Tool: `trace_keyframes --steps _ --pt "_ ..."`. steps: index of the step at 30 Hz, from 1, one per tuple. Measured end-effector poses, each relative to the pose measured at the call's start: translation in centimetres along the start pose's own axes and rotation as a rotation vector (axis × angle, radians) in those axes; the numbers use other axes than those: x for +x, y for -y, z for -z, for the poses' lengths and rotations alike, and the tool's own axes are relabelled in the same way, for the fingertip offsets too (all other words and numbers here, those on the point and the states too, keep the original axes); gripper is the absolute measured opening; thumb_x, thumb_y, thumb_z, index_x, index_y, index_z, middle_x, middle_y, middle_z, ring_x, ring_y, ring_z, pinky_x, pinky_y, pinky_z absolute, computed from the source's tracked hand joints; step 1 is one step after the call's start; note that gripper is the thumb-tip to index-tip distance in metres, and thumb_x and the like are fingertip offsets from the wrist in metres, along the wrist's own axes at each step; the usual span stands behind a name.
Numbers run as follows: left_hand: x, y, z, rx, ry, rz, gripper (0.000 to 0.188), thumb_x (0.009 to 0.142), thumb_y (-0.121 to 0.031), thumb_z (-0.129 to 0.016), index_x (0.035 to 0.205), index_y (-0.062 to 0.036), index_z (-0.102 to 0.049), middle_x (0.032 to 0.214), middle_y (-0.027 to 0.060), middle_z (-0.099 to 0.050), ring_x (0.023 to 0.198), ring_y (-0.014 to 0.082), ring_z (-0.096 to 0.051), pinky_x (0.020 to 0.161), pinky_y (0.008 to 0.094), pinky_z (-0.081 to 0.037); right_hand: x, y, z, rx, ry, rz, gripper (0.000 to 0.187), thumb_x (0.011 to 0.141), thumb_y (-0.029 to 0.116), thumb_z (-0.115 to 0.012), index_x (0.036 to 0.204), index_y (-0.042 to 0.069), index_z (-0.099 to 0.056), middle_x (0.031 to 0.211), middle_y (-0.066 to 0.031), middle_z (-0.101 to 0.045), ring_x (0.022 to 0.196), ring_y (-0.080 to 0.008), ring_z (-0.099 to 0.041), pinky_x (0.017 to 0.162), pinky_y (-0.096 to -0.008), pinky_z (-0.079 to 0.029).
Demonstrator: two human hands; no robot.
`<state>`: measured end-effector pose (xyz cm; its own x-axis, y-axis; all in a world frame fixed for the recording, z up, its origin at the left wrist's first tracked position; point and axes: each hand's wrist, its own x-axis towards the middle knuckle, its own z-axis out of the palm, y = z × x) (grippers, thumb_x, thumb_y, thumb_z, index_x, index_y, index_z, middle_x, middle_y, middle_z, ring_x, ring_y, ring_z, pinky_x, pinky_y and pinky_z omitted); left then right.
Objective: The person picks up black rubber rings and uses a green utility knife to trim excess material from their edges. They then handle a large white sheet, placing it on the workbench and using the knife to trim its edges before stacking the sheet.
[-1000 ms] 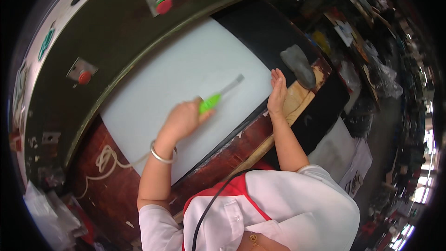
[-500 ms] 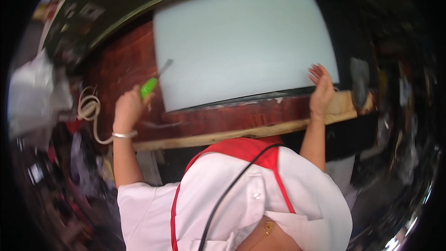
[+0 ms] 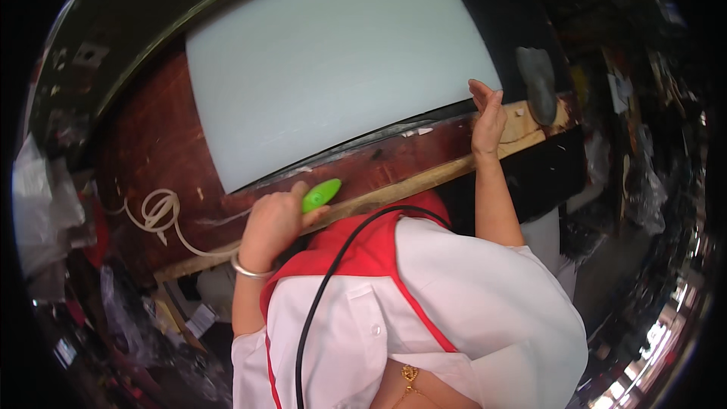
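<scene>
A large white sheet (image 3: 333,60) lies flat on the dark red wooden table (image 3: 151,159). My left hand (image 3: 274,220) is closed around a tool with a bright green handle (image 3: 322,195), over the table's front edge near the sheet's front left part. The tool's thin blade, visible earlier, cannot be made out now. My right hand (image 3: 488,121) is at the sheet's front right corner. Its fingers are stretched out and it holds nothing. Whether it touches the sheet, I cannot tell.
A coiled cream cord (image 3: 155,212) lies at the table's left. A grey shoe-shaped object (image 3: 539,85) stands right of the sheet. Small white scraps (image 3: 416,132) lie along the front strip. Clear plastic bags (image 3: 49,197) hang at the far left.
My left hand has brought the green-handled tool right and nearer my body, away from the sheet's left edge. The view has shifted and tilted. My right hand stays by the right corner.
</scene>
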<state>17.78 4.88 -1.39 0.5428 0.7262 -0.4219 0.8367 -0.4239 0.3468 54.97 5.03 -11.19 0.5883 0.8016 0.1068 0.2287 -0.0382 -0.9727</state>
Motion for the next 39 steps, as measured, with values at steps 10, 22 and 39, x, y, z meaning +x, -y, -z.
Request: trace_keyframes --steps 10,22,39 --pt "4.3 -1.2 -1.5 0.069 0.124 -0.258 0.046 0.086 -0.046 -0.064 0.096 -0.002 -0.058 0.067 0.021 -0.064 0.062 0.0366 -0.065 0.057 0.0447 -0.051 -4.2 -2.2 5.8 -0.129 -0.249 -0.07 0.054 0.104 0.039 -0.032 0.124 -0.006 -0.056 0.122 -0.0207 -0.06 0.116 -0.0307 -0.056 0.1 -0.0367 -0.042" --pt "12.3 -13.7 0.6 0.125 -0.136 -0.426 0.045 0.087 -0.045 -0.065 0.093 -0.0014 -0.053 0.059 0.0195 -0.062 0.057 0.0384 -0.063 0.051 0.0456 -0.051 -2.3 -5.1 8.1 -0.068 -0.703 -0.105 0.059 0.104 0.046 -0.032 0.132 -0.003 -0.049 0.132 -0.0167 -0.052 0.123 -0.0265 -0.05 0.105 -0.0343 -0.037" --pt "22.9 -34.4 -14.1 0.131 0.365 -0.874 0.06 0.093 -0.052 -0.052 0.084 0.0063 -0.062 0.077 0.0268 -0.066 0.076 0.042 -0.067 0.067 0.0471 -0.056 -24.2 -19.9 18.9 -0.124 -1.219 -1.08 0.049 0.089 0.024 -0.063 0.131 0.002 -0.051 0.111 -0.013 -0.062 0.094 -0.0234 -0.059 0.076 -0.0328 -0.05"
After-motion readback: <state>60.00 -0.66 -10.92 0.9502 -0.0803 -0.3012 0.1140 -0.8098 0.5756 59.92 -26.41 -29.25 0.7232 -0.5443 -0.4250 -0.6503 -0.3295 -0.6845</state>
